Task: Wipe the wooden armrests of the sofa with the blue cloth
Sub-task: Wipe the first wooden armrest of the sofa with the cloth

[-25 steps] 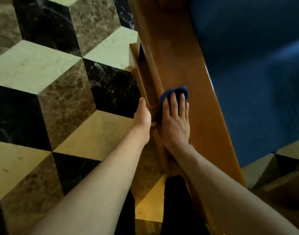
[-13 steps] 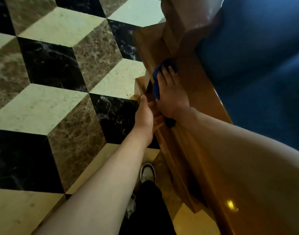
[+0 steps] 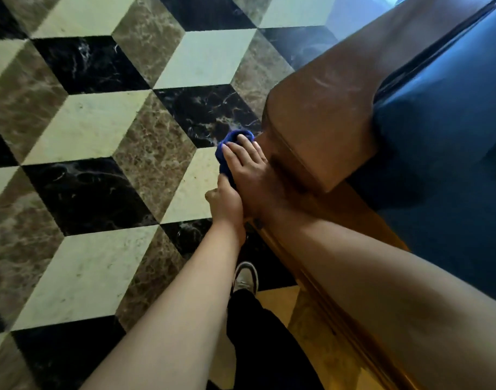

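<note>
The wooden armrest [image 3: 322, 204] of the sofa runs from the lower right up to a taller, broad wooden block [image 3: 322, 122] at its far end. My right hand [image 3: 249, 167] lies flat over the blue cloth [image 3: 225, 153] at the armrest's outer left edge, just below that block; only the cloth's rim shows past my fingertips. My left hand [image 3: 227, 204] is right beside it, on the armrest's outer side, fingers curled under and hidden.
Blue sofa cushions [image 3: 443, 153] fill the right side. The floor [image 3: 106, 142] is cube-patterned marble in cream, brown and black. My shoe [image 3: 245, 277] and dark trouser leg [image 3: 266, 344] stand close to the armrest's side.
My right hand has slid the cloth farther along the armrest to its outer far edge. The left hand followed alongside. The view has swung toward the tall end block.
</note>
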Available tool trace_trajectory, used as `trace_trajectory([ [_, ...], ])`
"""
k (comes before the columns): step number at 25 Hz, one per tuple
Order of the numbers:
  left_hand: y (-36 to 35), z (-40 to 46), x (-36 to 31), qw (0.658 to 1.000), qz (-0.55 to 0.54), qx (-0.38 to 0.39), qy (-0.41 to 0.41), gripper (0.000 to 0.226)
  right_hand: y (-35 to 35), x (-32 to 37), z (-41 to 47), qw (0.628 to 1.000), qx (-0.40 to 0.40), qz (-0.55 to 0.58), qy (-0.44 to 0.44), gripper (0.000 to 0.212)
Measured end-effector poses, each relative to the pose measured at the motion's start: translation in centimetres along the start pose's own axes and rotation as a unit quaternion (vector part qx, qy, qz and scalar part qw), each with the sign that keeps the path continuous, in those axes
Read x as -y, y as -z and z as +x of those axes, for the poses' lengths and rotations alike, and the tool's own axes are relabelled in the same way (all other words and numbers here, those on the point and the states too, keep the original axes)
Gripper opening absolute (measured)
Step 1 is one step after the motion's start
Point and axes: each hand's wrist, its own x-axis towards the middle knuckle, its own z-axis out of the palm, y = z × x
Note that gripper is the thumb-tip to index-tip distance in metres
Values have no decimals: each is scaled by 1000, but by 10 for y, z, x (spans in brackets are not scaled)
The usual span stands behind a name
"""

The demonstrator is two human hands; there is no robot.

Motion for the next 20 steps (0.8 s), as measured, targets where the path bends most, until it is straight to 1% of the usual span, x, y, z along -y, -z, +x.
trace_trajectory([
  [1, 3, 1, -3, 1000, 8, 5, 0, 50, 0, 2, 2, 1000, -8, 7, -5, 50],
  [4, 13, -7, 4, 998, 16, 62, 11, 42, -4, 2, -19, 998, -55, 22, -25, 48],
  [5, 14, -10, 14, 997, 23, 76, 15, 40, -3, -3, -33, 998, -62, -3, -28, 51],
  [6, 14, -18, 29, 995, 49, 88, 18, 40, -2, -8, -58, 997, -48, -53, -40, 55],
  [8, 12, -41, 70, 984, 126, 119, 34, 47, -4, -18, -127, 986, 21, -142, -81, 64],
  [9, 11, -54, 93, 974, 175, 139, 45, 50, -4, -21, -164, 979, 53, -154, -122, 69],
  [10, 9, -68, 117, 958, 229, 160, 58, 53, -4, -22, -203, 970, 70, -140, -185, 76],
  [11, 6, -82, 140, 939, 281, 187, 69, 56, -3, -19, -239, 959, 55, -114, -255, 82],
  [13, 5, -100, 179, 889, 361, 263, 105, 57, -1, 0, -295, 910, -12, -59, -409, 83],
  [15, 15, -111, 200, 840, 417, 315, 144, 50, -5, 26, -320, 844, -36, 3, -535, 79],
  [17, 31, -115, 196, 808, 444, 341, 183, 51, -6, 51, -323, 789, -82, 104, -600, 71],
  [19, 38, -116, 164, 805, 465, 324, 177, 55, 12, 71, -298, 730, -133, 239, -627, 62],
  [20, 41, -113, 145, 811, 475, 309, 147, 54, 23, 80, -281, 700, -158, 302, -627, 56],
])
